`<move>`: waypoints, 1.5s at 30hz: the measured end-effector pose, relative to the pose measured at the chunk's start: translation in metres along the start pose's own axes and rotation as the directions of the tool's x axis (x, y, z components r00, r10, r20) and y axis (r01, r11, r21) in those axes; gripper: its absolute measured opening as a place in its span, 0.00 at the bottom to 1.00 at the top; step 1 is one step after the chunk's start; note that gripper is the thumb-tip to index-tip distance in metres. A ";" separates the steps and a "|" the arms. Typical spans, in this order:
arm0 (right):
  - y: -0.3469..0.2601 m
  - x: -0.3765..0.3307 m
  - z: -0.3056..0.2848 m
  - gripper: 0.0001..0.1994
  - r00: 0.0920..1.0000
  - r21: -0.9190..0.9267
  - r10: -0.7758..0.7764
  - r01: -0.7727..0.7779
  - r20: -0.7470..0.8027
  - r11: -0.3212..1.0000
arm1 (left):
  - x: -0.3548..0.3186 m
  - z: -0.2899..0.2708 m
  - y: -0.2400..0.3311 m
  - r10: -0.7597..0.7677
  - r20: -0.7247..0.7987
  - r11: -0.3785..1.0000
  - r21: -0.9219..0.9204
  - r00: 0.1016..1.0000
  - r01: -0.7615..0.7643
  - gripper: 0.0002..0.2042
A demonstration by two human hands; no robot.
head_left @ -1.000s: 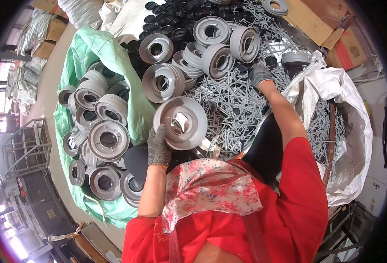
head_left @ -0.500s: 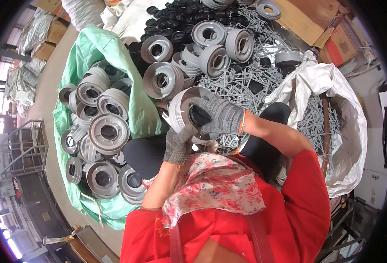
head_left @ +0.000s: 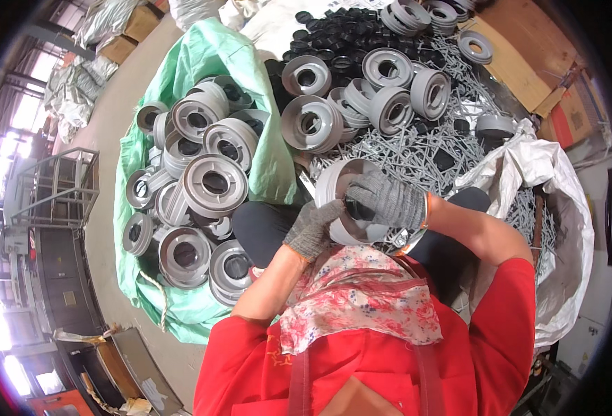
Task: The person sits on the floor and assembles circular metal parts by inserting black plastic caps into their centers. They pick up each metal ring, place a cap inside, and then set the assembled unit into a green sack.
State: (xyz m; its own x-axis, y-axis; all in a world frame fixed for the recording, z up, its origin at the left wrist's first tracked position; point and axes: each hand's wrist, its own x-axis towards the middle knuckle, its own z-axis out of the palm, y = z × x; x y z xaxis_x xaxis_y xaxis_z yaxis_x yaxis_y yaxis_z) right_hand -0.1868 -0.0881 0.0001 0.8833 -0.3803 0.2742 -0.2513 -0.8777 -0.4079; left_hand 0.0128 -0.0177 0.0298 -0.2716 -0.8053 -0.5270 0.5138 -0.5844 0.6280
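Note:
Both my hands wear grey knit gloves. My left hand [head_left: 313, 231] is closed on the near left rim of a grey plastic ring [head_left: 328, 186], a wide round part with a ribbed outer wall. Inside that ring, the fingers of my right hand [head_left: 389, 199] are bent round a black round cap [head_left: 359, 208], which my hand partly covers. The ring is tilted above my lap. Just beyond it lie a heap of loose grey plastic pins [head_left: 424, 154] and several more grey rings [head_left: 311, 123].
A green woven sack [head_left: 275, 139] stands at my left, filled with grey rings that have dark centres. Black caps [head_left: 334, 43] are piled at the back. On the right a white sack [head_left: 571, 208] holds more grey pins. Cardboard [head_left: 507, 52] lies at the far right.
The whole scene has shifted right in the picture as the view turned. The ring stays between my hands, and my right hand remains inside it at the black cap.

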 end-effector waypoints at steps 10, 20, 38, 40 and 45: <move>-0.009 0.012 0.005 0.36 0.948 0.287 0.317 -0.294 -0.035 0.912 | -0.007 -0.004 -0.011 0.173 -0.012 0.958 0.232 0.985 -0.165 0.23; -0.020 0.037 -0.019 0.24 0.450 0.582 0.633 -0.813 0.630 -0.001 | -0.002 -0.024 -0.023 0.550 0.016 0.638 0.637 0.835 -0.432 0.27; -0.025 0.022 0.007 0.30 0.988 -0.061 0.156 -0.157 -0.007 0.986 | -0.007 -0.021 0.004 0.067 0.016 0.995 0.070 0.998 -0.067 0.29; -0.041 0.026 -0.008 0.30 0.917 0.116 0.395 -0.399 0.058 0.910 | -0.005 -0.025 0.003 0.021 -0.022 1.000 0.004 1.000 -0.021 0.29; -0.033 0.030 0.020 0.31 0.700 0.492 0.711 -0.596 -0.070 0.635 | -0.013 -0.014 -0.007 0.321 -0.037 0.839 0.474 0.946 -0.266 0.25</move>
State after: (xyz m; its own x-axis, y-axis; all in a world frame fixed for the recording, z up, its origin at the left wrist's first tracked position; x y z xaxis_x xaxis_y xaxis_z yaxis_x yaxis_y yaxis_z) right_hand -0.1443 -0.0650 0.0039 0.4116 -0.9106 -0.0378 -0.4914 -0.1869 -0.8506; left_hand 0.0244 -0.0021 0.0246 -0.0620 -0.9459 -0.3184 0.1174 -0.3237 0.9389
